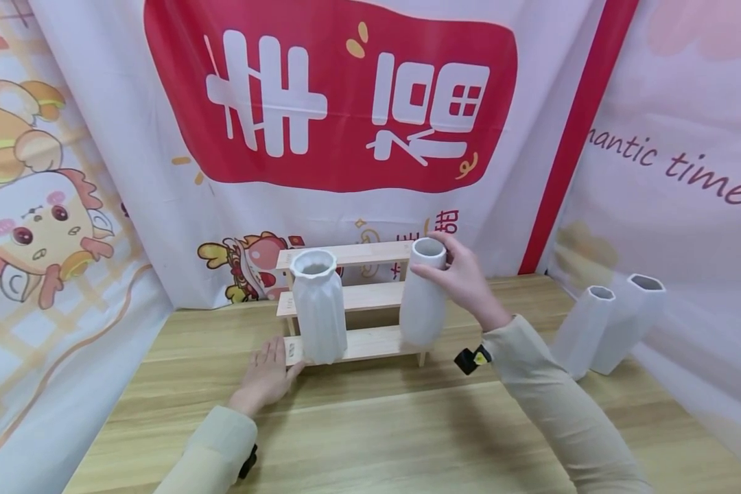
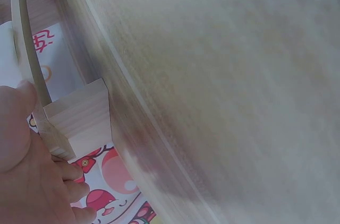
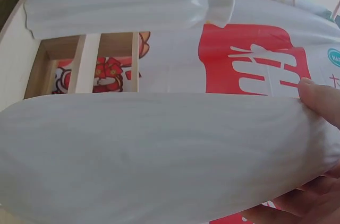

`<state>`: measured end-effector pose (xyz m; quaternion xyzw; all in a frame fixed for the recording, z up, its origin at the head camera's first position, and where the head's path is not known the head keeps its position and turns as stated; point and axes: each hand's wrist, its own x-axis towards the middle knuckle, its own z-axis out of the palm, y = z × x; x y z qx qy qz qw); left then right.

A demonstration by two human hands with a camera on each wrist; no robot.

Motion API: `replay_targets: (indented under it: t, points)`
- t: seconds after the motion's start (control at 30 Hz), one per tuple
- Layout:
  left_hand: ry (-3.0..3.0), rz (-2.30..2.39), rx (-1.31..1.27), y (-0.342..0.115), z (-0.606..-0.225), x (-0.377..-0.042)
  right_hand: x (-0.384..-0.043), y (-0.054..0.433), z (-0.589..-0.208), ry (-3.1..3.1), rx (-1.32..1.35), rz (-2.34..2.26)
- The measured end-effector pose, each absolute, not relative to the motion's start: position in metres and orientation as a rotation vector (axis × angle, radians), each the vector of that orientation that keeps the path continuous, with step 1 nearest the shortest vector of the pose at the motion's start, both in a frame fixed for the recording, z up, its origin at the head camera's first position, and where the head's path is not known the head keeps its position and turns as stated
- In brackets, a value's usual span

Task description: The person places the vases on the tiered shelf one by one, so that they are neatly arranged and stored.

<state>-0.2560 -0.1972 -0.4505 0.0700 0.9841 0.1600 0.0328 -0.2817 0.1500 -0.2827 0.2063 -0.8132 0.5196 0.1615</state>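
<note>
Braces the near left end of the wooden rack [image 1: 373,297] with the straight-fingered left hand [image 1: 264,374], apparently for steadiness. Grips a smooth vase [image 1: 421,309] by its top with the curled right hand [image 1: 463,276], likely freeing the base, on or just above (cannot tell which) the low shelf's [image 1: 373,343] right, opposite a fluted vase [image 1: 321,312].

Head cam: above and behind left hand [image 1: 264,374] and right hand [image 1: 460,274], facing forward and down, widest, farthest. Left wrist cam: close in, rolled sideways, looks past left hand to shelf [image 1: 373,298] end. Right wrist cam: very near vase [image 1: 422,302] in right hand, rolled sideways, facing banner [image 1: 346,96]. Head and right wrist share vase, shelf, banner.
</note>
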Motion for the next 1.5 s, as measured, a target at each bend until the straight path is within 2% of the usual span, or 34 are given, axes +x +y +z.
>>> replay_targets:
  t: [0.4,0.63,1.5]
  points:
    - [3.042,0.463,0.228,-0.197,-0.45,-0.255,-0.255,0.117,-0.267,-2.365,0.584,1.516]
    - [3.051,0.453,0.238,-0.197,-0.45,-0.255,-0.291,0.115,-0.301,-2.323,0.616,1.565]
    - [3.055,0.445,0.239,-0.196,-0.449,-0.253,-0.3,0.101,-0.31,-2.315,0.649,1.5]
